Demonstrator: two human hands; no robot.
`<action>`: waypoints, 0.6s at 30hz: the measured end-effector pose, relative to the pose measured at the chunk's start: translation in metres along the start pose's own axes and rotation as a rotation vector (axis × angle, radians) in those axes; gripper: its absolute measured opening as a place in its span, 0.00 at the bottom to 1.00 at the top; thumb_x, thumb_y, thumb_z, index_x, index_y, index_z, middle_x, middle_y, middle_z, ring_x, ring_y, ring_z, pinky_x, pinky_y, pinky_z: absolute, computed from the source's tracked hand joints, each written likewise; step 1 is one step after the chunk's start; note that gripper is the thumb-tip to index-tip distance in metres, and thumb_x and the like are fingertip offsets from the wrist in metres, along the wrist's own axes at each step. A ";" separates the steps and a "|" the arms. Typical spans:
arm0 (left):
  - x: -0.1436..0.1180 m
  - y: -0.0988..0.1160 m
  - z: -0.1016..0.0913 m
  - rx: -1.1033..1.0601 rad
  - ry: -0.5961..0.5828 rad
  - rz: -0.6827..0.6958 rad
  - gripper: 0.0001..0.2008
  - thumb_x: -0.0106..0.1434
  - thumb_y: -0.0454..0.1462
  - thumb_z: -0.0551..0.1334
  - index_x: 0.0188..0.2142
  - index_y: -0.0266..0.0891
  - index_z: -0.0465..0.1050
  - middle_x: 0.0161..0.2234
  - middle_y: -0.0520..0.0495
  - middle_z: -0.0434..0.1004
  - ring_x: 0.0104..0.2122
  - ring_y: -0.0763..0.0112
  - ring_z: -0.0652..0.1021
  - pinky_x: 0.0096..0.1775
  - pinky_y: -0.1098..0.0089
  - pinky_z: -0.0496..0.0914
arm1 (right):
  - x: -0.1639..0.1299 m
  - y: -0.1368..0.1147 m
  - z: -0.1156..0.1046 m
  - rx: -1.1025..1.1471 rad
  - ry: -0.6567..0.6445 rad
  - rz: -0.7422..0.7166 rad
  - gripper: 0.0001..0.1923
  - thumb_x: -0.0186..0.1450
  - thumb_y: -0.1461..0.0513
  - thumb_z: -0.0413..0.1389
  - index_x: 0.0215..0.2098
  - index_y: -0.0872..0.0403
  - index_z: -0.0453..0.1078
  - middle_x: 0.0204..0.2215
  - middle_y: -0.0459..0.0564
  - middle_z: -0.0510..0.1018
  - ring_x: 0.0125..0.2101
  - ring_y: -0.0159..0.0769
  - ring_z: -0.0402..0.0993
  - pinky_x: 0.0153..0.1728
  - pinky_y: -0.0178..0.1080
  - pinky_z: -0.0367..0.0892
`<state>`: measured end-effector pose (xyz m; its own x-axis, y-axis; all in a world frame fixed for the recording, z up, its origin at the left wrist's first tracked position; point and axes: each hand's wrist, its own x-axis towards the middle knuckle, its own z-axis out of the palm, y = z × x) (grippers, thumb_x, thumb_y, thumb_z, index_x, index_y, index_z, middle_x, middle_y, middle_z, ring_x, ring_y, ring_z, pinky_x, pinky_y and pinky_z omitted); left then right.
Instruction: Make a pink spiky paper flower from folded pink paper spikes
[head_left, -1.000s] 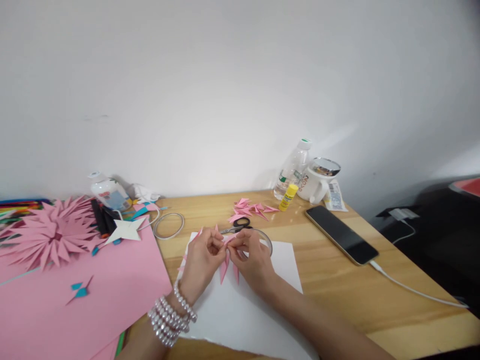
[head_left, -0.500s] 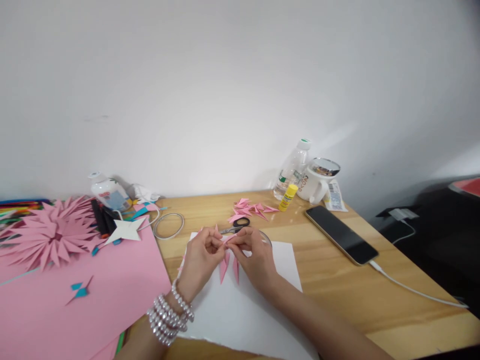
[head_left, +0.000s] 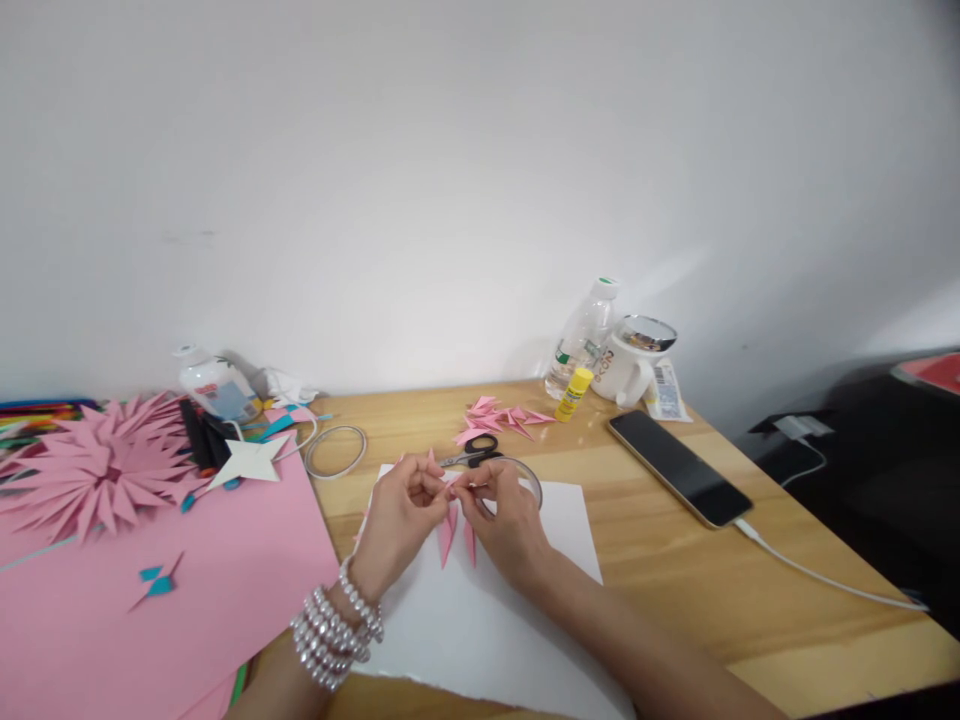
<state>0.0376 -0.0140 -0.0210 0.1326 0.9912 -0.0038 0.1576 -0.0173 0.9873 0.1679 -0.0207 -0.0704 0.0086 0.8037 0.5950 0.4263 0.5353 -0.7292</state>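
Above a white sheet of paper (head_left: 480, 640), my left hand (head_left: 405, 510) and my right hand (head_left: 504, 515) meet fingertip to fingertip. Both pinch a small folded pink paper piece (head_left: 452, 484), mostly covered by the fingers. Two pointed pink paper spikes (head_left: 448, 538) show below, between the hands. A roll of tape (head_left: 534, 484) lies behind my right hand, partly hidden by it. Just beyond my fingers are scissors (head_left: 480, 450) with black handles. Behind these sits a small pile of folded pink pieces (head_left: 499, 418).
A yellow glue stick (head_left: 574, 394), water bottle (head_left: 583, 335) and white mug (head_left: 626, 370) stand at the back. A charging phone (head_left: 679, 468) lies at right. On the left are pink sheets (head_left: 247, 570), a spiky pink paper flower (head_left: 112, 470), a white paper star (head_left: 251, 460) and a tape ring (head_left: 336, 452).
My right hand's fingers have shifted slightly and curled, uncovering more of the tape roll behind it. My left hand keeps its pinch. The view has drifted a little.
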 end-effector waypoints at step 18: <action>0.001 -0.002 -0.004 0.000 0.002 0.019 0.08 0.47 0.35 0.62 0.28 0.38 0.64 0.20 0.54 0.71 0.22 0.74 0.73 0.28 0.73 0.68 | 0.002 -0.006 -0.003 0.081 0.029 -0.031 0.06 0.61 0.63 0.52 0.34 0.52 0.57 0.29 0.49 0.75 0.29 0.34 0.77 0.29 0.36 0.75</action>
<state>0.0338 -0.0128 -0.0225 0.1337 0.9909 0.0151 0.1550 -0.0360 0.9873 0.1684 -0.0229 -0.0639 0.0232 0.7791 0.6265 0.3525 0.5801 -0.7344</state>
